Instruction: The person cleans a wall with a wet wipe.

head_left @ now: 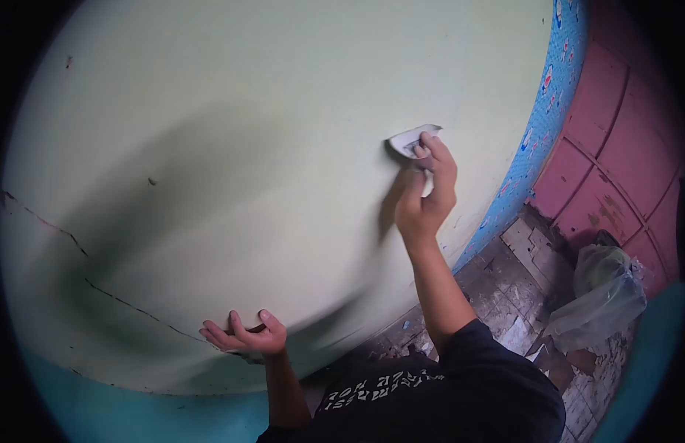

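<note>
My right hand (429, 188) is raised against the pale green wall (305, 170), its fingers closed on a small curled sheet that looks like sandpaper (409, 140). The sheet's light grey back carries dark print, and its lower left edge is at the wall. Lower down, my left hand (250, 336) is palm up beside the wall, fingers apart and slightly curled. A small dark and pale edge shows beneath that palm; I cannot make out what it is.
A dark crack (128, 304) runs across the wall's lower left. Blue patterned wallpaper (538, 122) borders a pink panelled surface (615, 140) at right. Below it, a clear plastic bag (597, 303) stands on the worn tiled floor (497, 284), among scattered debris.
</note>
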Action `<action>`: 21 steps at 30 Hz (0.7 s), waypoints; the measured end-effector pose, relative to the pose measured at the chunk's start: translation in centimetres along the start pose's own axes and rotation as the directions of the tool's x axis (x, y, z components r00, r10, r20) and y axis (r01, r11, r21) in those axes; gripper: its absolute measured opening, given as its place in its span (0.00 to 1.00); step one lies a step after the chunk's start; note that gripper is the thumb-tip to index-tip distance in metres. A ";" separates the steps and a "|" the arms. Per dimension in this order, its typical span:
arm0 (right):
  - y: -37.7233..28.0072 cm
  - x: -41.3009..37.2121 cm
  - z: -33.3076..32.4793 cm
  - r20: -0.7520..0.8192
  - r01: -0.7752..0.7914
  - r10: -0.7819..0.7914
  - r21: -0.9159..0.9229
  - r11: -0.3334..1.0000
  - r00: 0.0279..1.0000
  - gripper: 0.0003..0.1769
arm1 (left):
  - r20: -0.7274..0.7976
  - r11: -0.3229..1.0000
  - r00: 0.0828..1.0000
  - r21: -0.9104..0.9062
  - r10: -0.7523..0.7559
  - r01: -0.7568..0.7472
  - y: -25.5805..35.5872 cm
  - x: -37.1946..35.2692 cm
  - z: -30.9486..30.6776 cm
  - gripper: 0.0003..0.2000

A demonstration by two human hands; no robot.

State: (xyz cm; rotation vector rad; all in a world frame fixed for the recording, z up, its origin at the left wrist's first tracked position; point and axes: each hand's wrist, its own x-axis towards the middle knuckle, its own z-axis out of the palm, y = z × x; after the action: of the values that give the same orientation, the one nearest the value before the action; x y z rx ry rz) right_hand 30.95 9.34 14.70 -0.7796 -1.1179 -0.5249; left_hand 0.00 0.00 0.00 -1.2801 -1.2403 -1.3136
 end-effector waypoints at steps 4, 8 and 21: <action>-2.6 -1.8 -0.5 0.228 0.236 -0.239 0.041 0.971 0.944 0.16 | -0.011 1.000 1.000 0.024 0.018 -0.017 -0.5 0.8 0.5 0.25; 0.3 -1.0 -0.6 0.118 0.096 -0.087 -0.071 0.993 0.989 0.18 | -0.018 0.999 0.999 0.002 0.039 -0.039 -0.7 1.3 0.3 0.26; 1.2 0.9 -0.9 0.022 -0.094 0.093 0.043 0.995 0.995 0.13 | 0.016 0.999 1.000 0.036 0.024 -0.025 -0.2 0.3 -0.1 0.26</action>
State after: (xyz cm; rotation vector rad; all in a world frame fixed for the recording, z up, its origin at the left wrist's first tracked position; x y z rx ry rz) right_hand 32.70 9.36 15.03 -0.7959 -1.1022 -0.4134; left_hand -0.20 -0.08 0.31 -1.2779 -1.2501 -1.2606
